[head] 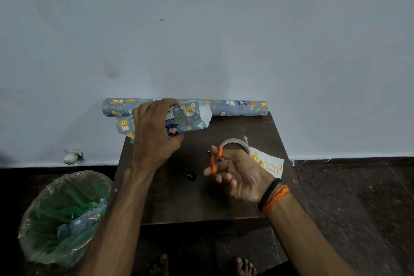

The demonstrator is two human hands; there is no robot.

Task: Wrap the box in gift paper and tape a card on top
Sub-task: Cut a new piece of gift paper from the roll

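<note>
1. The box [179, 122], covered in blue animal-print gift paper with a loose white-backed flap at its right end, is held above the far left corner of the dark wooden table [224, 204].
2. The left hand [154, 134] grips the box from above, fingers curled round its left part and hiding it.
3. The right hand [237, 175] holds orange-handled scissors [214, 161] over the table's middle, thumb through one loop and fingers through the other; the blades are not discernible.
4. A roll of clear tape [235, 144] lies on the table just behind the right hand, with the birthday card [268, 164] beside it, partly hidden by the hand.
5. The gift-paper roll [237, 107] lies along the table's far edge against the wall, behind the box.
6. A bin [60, 217] lined with green plastic stands left of the table, holding paper scraps.
</note>
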